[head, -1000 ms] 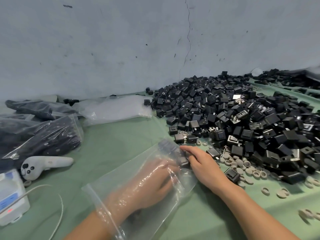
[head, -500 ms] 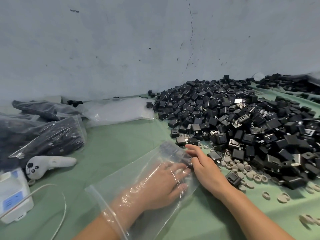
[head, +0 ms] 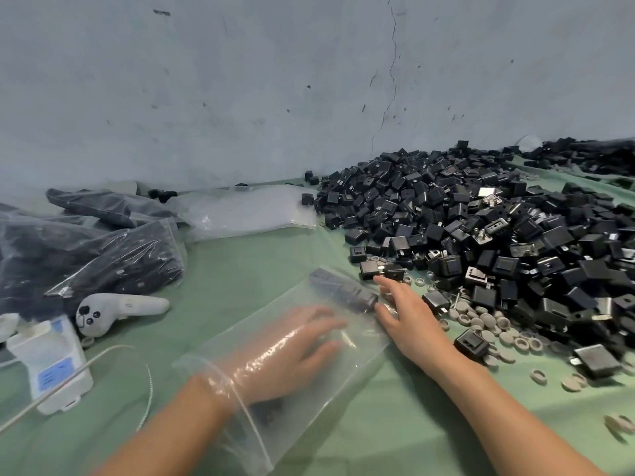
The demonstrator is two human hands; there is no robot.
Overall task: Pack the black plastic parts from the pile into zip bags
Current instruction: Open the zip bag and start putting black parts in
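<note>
The clear zip bag (head: pixel 355 355) lies flat on the green cloth (head: pixel 240 280) right in the middle, mouth toward the person. A few black plastic parts (head: pixel 343 292) already sit at its closed far end. The left hand (head: pixel 292 352) is shoved inside the bag up to the wrist, palm down, fingers stretched out fairly straight and not holding anything (it's a bit blurry through the plastic, so take that loosely). The right hand (head: pixel 409 317) is outside, at the bag's far right corner, fingers straight and a little spread. The thumb is up against the plastic next to the bagged parts, and it grips nothing.

Just past the right fingertips the big pile (head: pixel 481 214) of black parts begins, and it spreads over the whole right side back to the wall (head: pixel 240 97). One loose part (head: pixel 470 343) sits just beside the right wrist. Grey rings (head: pixel 488 321) are scattered along the pile's near edge.

On the left are filled bags (head: pixel 130 262) of dark parts, with a stack of empty bags (head: pixel 247 211) behind them. Near those lie a white controller (head: pixel 123 305) and a white box (head: pixel 51 359) with a cable (head: pixel 68 376).
</note>
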